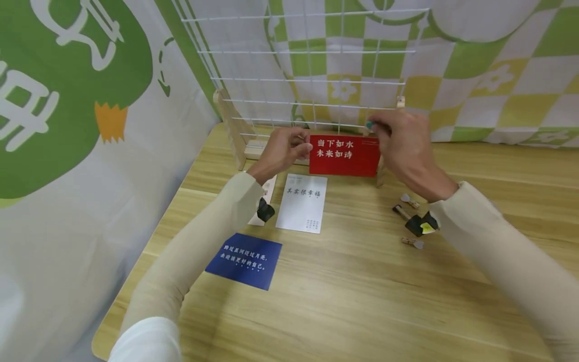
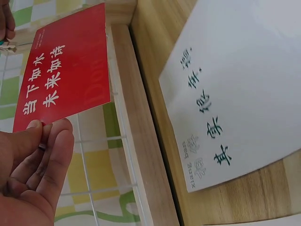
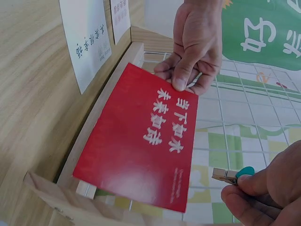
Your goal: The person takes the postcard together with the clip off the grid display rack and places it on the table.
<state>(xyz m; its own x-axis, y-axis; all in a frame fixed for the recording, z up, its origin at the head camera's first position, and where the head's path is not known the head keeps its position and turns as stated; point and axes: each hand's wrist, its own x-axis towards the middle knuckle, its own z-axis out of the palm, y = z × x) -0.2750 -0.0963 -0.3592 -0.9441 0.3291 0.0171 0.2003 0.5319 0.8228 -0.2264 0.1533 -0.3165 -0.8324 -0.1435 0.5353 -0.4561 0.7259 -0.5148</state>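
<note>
A red card [image 1: 344, 163] with white characters is held up in front of the white wire grid [image 1: 307, 80]. My left hand [image 1: 282, 151] pinches its left edge between thumb and fingers. In the right wrist view, my right hand [image 3: 270, 188] pinches a small wooden clothespin [image 3: 225, 175] with a teal end. The clothespin's tip points toward the card's upper right corner, with a gap between them in that view. Behind the card, the lower part of the grid is partly hidden.
A white card [image 1: 302, 205] and a blue card [image 1: 246, 261] lie on the wooden table [image 1: 344, 301]. The left forearm partly covers another pale card [image 1: 270, 187]. Several clothespins [image 1: 411, 243] lie at the right. Wooden feet [image 1: 230, 130] support the grid; a printed cloth [image 1: 493, 80] hangs behind.
</note>
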